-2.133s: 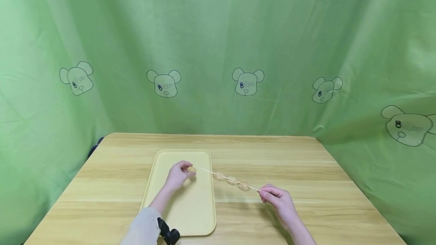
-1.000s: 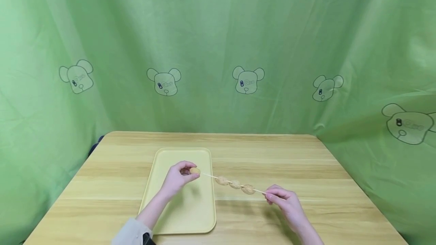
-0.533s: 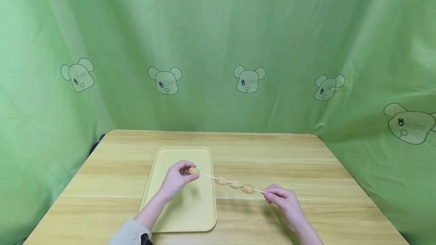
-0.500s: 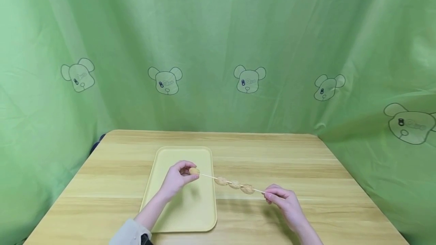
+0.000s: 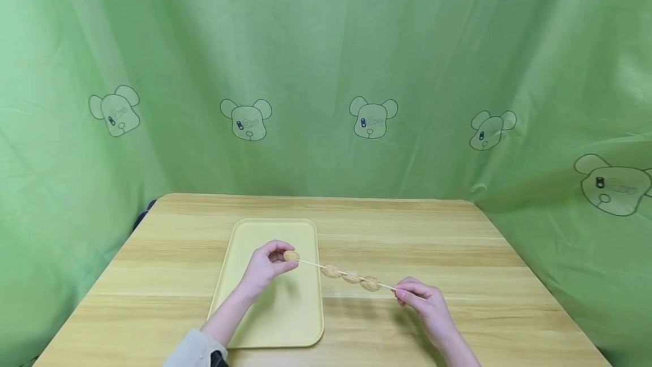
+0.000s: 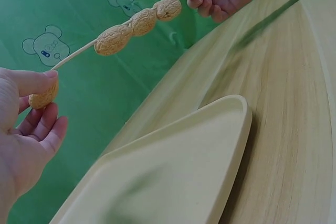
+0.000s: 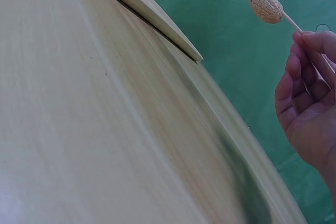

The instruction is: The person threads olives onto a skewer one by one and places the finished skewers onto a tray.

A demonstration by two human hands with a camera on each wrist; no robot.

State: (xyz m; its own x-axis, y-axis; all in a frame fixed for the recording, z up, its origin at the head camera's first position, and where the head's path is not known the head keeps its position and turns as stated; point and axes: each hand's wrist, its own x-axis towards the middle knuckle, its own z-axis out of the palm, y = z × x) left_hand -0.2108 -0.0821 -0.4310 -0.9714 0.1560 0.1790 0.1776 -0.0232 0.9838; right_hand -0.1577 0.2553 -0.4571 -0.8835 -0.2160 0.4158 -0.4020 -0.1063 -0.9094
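Observation:
In the head view my left hand (image 5: 261, 272) pinches a wrinkled tan oval piece (image 5: 291, 255) between thumb and fingers, above the tray (image 5: 285, 327). My right hand (image 5: 427, 303) grips the near end of a thin wooden skewer (image 5: 385, 286). Three similar wrinkled pieces (image 5: 351, 277) are threaded side by side along its middle. The skewer slants up toward the left, its bare far end reaching the piece in my left fingers. In the left wrist view, that end meets the held piece (image 6: 44, 96) right beside my thumb, which partly hides the contact.
The pale yellow tray has a low raised rim and lies on the left half of the wood-grain table (image 5: 417, 242). A green curtain (image 5: 316, 163) printed with bear heads hangs behind and on both sides. Shadows of the hands and skewer fall on the tray and table.
About two seconds ago the skewer tip stood apart from the left-hand piece; now it reaches it. Both hands have shifted slightly right since then. Over the last half second they hold nearly still.

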